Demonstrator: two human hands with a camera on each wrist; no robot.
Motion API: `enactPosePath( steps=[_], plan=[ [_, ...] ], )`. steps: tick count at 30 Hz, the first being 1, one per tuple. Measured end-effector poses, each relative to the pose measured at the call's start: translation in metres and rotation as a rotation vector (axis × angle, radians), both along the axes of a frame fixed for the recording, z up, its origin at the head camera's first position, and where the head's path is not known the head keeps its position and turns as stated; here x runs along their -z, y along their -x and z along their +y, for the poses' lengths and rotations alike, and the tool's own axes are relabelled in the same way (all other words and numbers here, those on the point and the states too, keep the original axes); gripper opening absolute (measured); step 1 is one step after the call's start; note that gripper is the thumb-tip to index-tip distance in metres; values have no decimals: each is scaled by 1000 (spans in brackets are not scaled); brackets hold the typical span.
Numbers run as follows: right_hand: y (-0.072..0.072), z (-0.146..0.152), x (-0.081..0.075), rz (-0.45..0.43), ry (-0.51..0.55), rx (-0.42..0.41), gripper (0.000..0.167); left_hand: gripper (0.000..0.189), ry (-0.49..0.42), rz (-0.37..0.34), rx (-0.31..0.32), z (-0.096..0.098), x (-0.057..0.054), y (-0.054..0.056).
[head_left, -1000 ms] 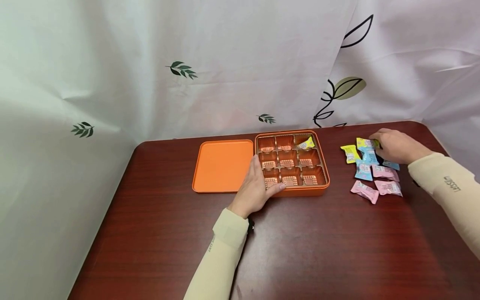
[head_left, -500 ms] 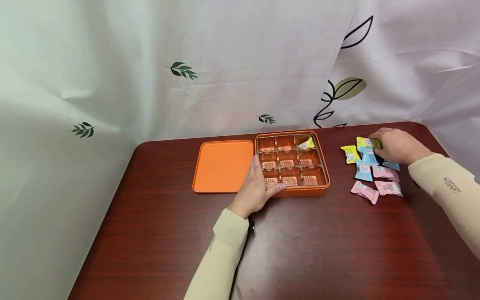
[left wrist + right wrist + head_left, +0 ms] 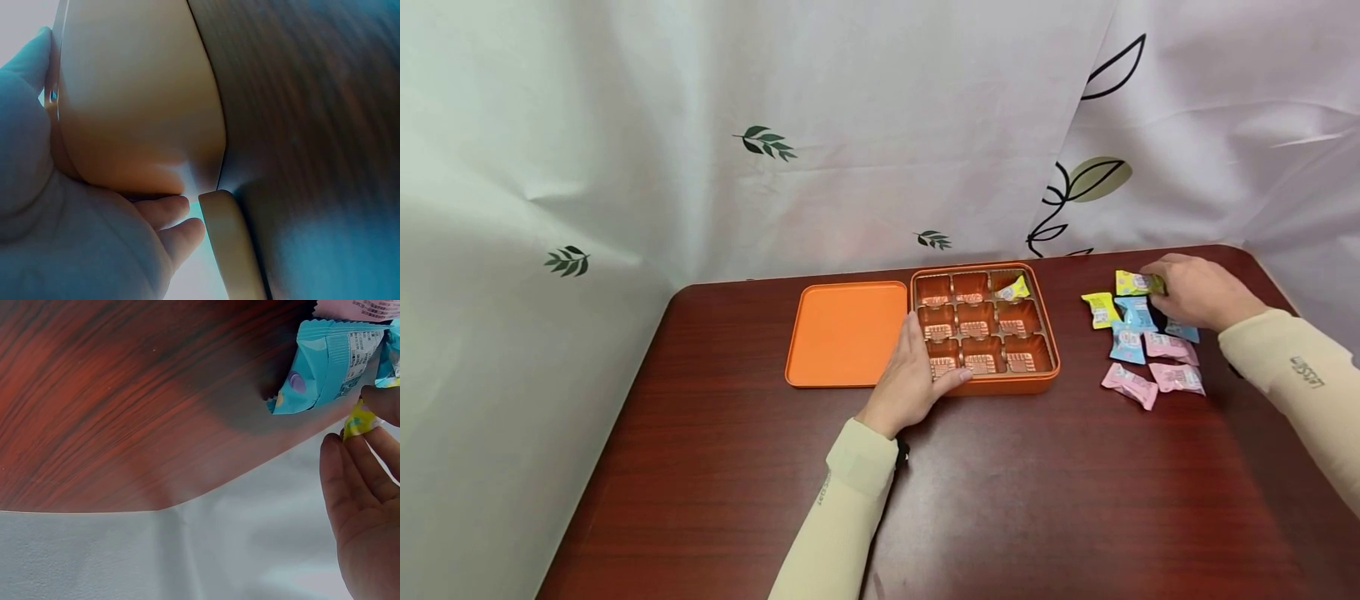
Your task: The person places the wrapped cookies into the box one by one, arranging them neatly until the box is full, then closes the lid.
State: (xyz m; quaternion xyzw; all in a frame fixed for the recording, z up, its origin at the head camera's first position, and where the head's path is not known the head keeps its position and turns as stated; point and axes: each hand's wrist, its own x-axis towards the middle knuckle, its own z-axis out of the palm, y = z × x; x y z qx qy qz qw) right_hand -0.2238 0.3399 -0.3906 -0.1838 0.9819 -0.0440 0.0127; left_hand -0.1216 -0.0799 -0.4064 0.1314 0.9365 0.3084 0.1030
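Note:
In the head view, an orange box (image 3: 1017,385) stands at the table's back middle, with a gridded tray inside. Its far-right compartment holds a yellow wrapped candy (image 3: 1015,288). My left hand (image 3: 907,387) rests against the box's near-left corner, fingers straight along the left side and thumb at the front rim. The left wrist view shows the palm (image 3: 81,231) close against the box wall (image 3: 137,94). At the far right, my right hand (image 3: 1197,292) pinches another yellow wrapped candy (image 3: 1131,283) by one end, between thumb and fingertips; the right wrist view shows the pinch (image 3: 359,422).
The orange lid (image 3: 846,333) lies left of the box. Close by my right hand lie a yellow candy (image 3: 1101,309), blue candies (image 3: 1127,342) and pink candies (image 3: 1130,385). A white patterned cloth (image 3: 850,150) hangs behind the dark red table (image 3: 1000,500).
The pinched yellow candy has shifted slightly away from the blue candy beside it, toward the back, with my right hand. My left hand and the box have stayed put.

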Motion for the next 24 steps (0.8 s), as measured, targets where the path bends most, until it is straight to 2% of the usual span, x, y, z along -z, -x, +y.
enactPosePath(
  steps=[18,24],
  plan=[
    [-4,-7,-5,97,52,-73,39,114,-25,3,-15,1,0,0],
    [-6,-13,-9,90,49,-61,37,114,-25,-16,-19,1,0,0]
  ],
)
